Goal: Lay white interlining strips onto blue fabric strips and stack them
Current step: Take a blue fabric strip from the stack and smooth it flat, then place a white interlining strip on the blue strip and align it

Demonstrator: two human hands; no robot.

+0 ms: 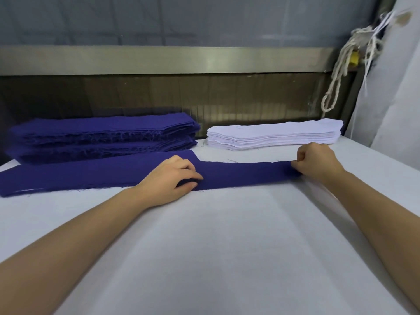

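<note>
The step in hand seems to be the first one: a blue strip [245, 175] is being laid flat on the table [204, 246], and no white piece is lying on it yet.

The right hand [316, 162] is pinching the right end of the strip between thumb and curled fingers. The left hand [172, 176] is gripping the strip further left, with the fingers curled over it and the thumb at its near edge. Between the two hands the cloth is lying straight and smooth.

To the left of the left hand a wider blue piece [79, 176] is lying flat on the table. I cannot tell whether it is a separate strip under the held one or part of the same cloth.

At the back the blue stack [102, 135] is sitting on the left and the white stack [272, 134] on the right, just behind the right hand.

In my judgement the next move is asking the right hand to let go, take only the top white piece from the stack, and put it on the blue strip with the edges matching. The thin white pieces may be clinging together, so a careful pinch is needed.
</note>
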